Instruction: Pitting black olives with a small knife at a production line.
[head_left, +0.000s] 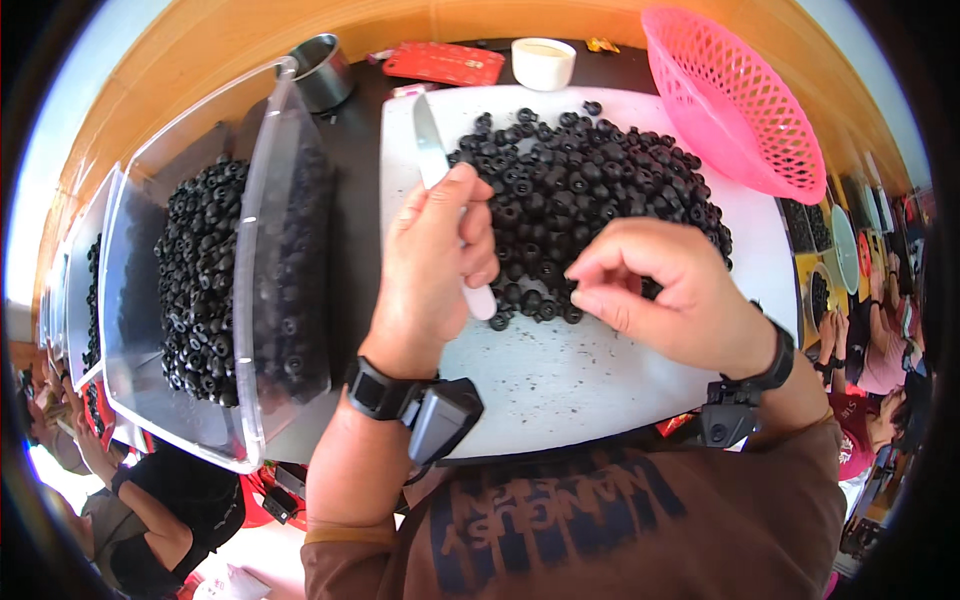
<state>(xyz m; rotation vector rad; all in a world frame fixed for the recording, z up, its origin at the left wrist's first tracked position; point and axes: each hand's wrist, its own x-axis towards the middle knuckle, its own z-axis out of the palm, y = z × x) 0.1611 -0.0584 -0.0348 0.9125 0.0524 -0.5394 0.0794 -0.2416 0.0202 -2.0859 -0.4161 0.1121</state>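
Note:
My left hand is closed round the pale handle of a knife, whose blade points up and away from me. At the near edge of a heap of small round black pieces, my right hand has thumb and forefinger brought together. Whatever may be between those fingertips is too small or hidden to make out. Many of the pieces show a hole or dimple. They lie on a white cutting board, with dark crumbs scattered over its nearer part.
Left of the board stands a clear plastic bin holding more black pieces. A pink perforated basket rests on the board's far right corner. Behind are a metal cup, a red packet and a white bowl. Other people sit at both sides.

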